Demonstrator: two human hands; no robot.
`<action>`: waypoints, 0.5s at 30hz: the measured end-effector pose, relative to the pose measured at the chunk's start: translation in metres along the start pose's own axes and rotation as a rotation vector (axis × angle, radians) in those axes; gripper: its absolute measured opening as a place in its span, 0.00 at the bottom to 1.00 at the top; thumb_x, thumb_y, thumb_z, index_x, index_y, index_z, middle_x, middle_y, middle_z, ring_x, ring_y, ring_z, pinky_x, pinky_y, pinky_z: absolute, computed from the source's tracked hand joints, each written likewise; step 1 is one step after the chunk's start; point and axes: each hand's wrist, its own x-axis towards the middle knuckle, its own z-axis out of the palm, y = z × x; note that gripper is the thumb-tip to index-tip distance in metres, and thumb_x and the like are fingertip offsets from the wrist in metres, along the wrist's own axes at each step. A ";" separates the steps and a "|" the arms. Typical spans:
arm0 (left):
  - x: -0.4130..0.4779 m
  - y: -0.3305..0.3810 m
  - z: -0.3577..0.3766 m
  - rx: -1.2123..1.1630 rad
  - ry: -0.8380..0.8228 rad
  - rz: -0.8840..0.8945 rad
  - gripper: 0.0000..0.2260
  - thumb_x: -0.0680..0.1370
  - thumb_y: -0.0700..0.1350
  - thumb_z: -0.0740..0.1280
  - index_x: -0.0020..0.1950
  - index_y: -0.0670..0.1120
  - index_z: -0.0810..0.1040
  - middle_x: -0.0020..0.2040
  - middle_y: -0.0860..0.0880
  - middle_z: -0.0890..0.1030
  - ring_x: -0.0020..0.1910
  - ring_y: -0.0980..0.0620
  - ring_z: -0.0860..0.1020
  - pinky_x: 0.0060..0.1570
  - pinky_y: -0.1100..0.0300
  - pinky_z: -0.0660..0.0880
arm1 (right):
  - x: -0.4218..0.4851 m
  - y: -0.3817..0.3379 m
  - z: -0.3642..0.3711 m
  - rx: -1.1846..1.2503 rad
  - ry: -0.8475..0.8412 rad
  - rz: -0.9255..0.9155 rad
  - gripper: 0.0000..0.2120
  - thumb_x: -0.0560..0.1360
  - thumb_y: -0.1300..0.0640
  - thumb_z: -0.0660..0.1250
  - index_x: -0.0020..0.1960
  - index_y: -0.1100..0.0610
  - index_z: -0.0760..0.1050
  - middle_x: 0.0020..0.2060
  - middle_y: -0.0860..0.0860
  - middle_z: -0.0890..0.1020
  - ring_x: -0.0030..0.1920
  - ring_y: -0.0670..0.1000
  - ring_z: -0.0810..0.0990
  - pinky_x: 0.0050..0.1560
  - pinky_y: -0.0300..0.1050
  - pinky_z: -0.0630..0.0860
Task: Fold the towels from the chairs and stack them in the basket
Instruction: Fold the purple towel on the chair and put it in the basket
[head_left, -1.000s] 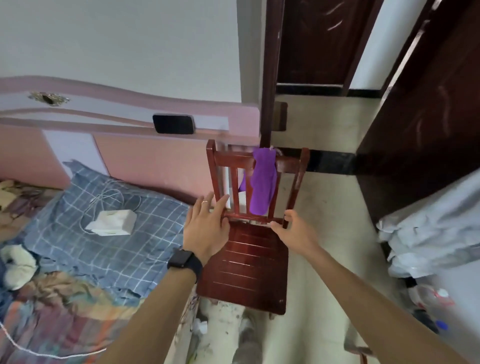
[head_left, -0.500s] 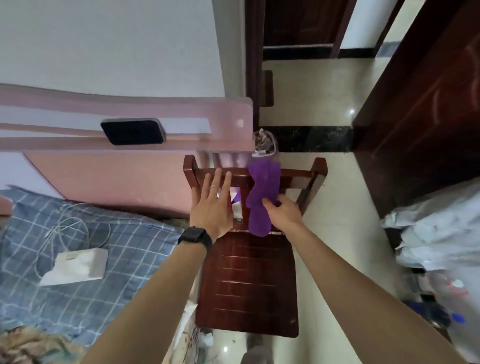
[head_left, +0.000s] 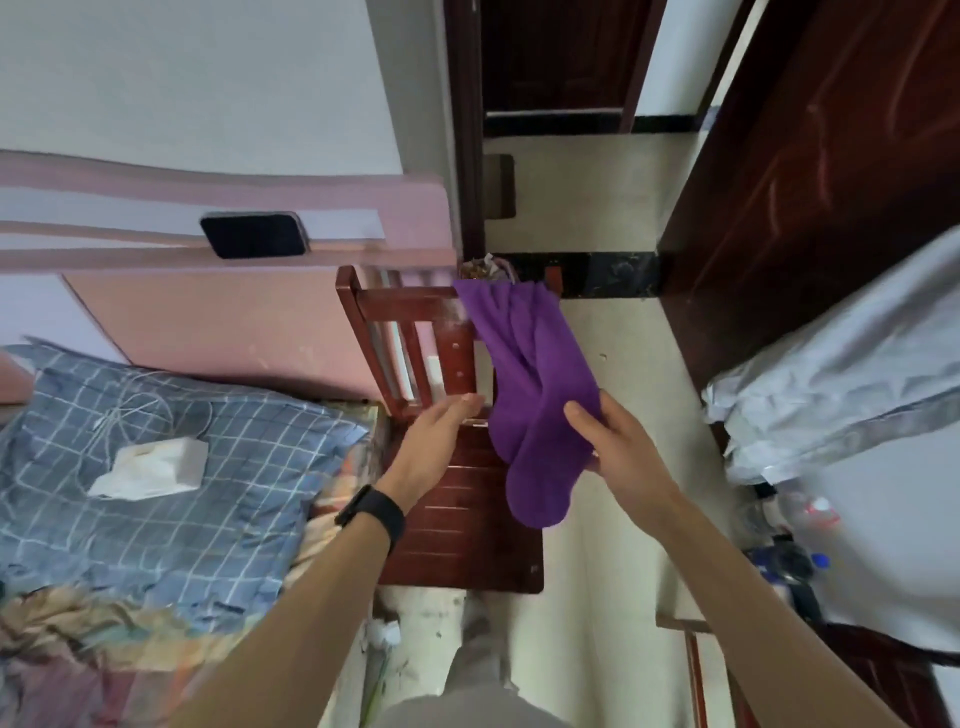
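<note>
The right hand (head_left: 618, 447) had pinched the soft purple towel (head_left: 530, 395) and pulled it half off the red wooden chair (head_left: 410, 312), ready for folding; left hand (head_left: 436, 441) fingers straight.

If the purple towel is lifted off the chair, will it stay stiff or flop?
Probably floppy: the towel drapes in soft folds from the chair and sags below the right hand. Likely light: one pinch holds it.

Right hand (head_left: 618, 441) grips purple towel (head_left: 530, 395) over chair (head_left: 457, 467).
</note>
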 end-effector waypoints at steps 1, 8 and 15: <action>-0.024 -0.006 0.016 -0.121 -0.080 -0.034 0.17 0.81 0.56 0.61 0.59 0.48 0.83 0.58 0.51 0.84 0.60 0.53 0.80 0.68 0.54 0.70 | -0.020 0.005 -0.008 0.088 0.006 0.033 0.10 0.82 0.54 0.64 0.61 0.44 0.77 0.52 0.43 0.86 0.58 0.49 0.83 0.63 0.58 0.78; -0.191 -0.055 0.112 -0.237 -0.187 -0.040 0.24 0.79 0.64 0.55 0.51 0.51 0.85 0.53 0.50 0.86 0.54 0.51 0.82 0.60 0.53 0.74 | -0.138 0.062 -0.059 0.322 0.094 0.196 0.13 0.80 0.48 0.66 0.63 0.50 0.75 0.58 0.49 0.83 0.58 0.52 0.82 0.60 0.58 0.79; -0.276 -0.094 0.171 -0.195 -0.020 -0.058 0.05 0.81 0.37 0.65 0.47 0.45 0.77 0.38 0.48 0.77 0.37 0.48 0.75 0.42 0.57 0.73 | -0.249 0.110 -0.086 0.090 -0.132 0.329 0.16 0.76 0.50 0.73 0.62 0.48 0.77 0.52 0.48 0.87 0.52 0.51 0.86 0.51 0.53 0.83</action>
